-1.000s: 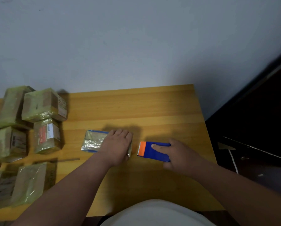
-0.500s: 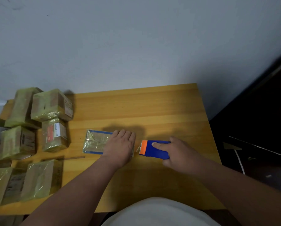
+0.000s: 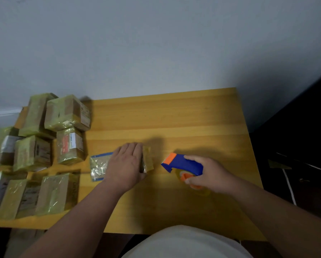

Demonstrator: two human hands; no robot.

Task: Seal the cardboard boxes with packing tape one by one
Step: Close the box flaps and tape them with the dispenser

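Fingers of the left hand lay flat and together, pressing down on a small flat tape-wrapped box at the middle of the wooden table. At its three o'clock, just apart, the right hand was curled around the blue and orange tape dispenser, orange end toward the box. A strip of tape seemed freshly laid, so smoothing looked like the step in hand. Next would likely be setting this box with the sealed boxes piled at nine o'clock.
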